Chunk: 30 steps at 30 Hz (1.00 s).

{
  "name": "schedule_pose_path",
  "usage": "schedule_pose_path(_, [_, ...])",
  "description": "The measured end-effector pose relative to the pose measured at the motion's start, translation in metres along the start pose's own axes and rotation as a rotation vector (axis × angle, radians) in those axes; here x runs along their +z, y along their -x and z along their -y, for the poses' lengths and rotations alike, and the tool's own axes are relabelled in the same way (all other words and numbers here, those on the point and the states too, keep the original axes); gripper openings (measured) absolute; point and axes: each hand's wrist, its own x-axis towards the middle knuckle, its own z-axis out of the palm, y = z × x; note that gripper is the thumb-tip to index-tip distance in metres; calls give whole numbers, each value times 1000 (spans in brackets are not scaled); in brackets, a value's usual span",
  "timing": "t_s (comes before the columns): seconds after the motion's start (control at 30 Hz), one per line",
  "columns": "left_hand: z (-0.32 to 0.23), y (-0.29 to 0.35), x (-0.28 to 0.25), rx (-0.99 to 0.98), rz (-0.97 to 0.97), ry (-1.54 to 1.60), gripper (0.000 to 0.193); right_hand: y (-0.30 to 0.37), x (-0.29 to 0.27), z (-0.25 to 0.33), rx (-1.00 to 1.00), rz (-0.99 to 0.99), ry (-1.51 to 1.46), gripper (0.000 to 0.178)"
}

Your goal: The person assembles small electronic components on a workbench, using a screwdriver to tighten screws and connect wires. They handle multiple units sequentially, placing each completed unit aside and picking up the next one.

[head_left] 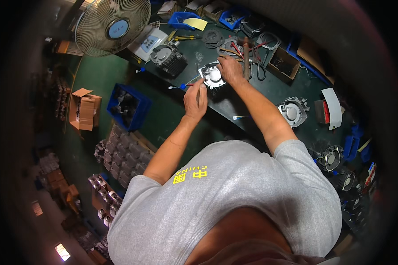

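A silvery cast-metal motor housing point(214, 76) with a round raised centre lies on the dark green bench in front of me. My left hand point(195, 100) is closed at its near left edge, thumb up against the rim; the fingertips are partly hidden. Coloured wires with a blue connector point(183, 87) stick out just left of that hand. On the other side, my right hand point(231, 70) curls its fingers over the far right rim of the housing. A hammer point(246, 57) lies right beside the right hand, next to black-handled scissors point(257, 70).
A finned motor point(169, 59) stands left, beside a fan point(118, 28). Another metal housing point(292, 111) sits at right. Blue bins point(181, 20) and coiled cables point(213, 39) line the back. A cardboard box point(284, 63) is at the right; a blue crate point(128, 106) stands left of the bench.
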Motion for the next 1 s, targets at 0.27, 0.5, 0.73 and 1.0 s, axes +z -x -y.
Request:
schedule_pose_path(0.27, [31,-53,-10,-127,148,-7,40,-3,5,-4,-4,-3,0,24])
schedule_pose_path(0.5, [51,-157,-15,-204,561,-141,44,-3,2,-2,13,23,15,25])
schedule_pose_path(0.73, [46,-164,-8,-392,610,-58,42,-5,4,-3,0,-19,1,24])
schedule_pose_path(1.0, [61,-117,-3,-26,434,-322,23,-1,5,-2,7,50,8,25])
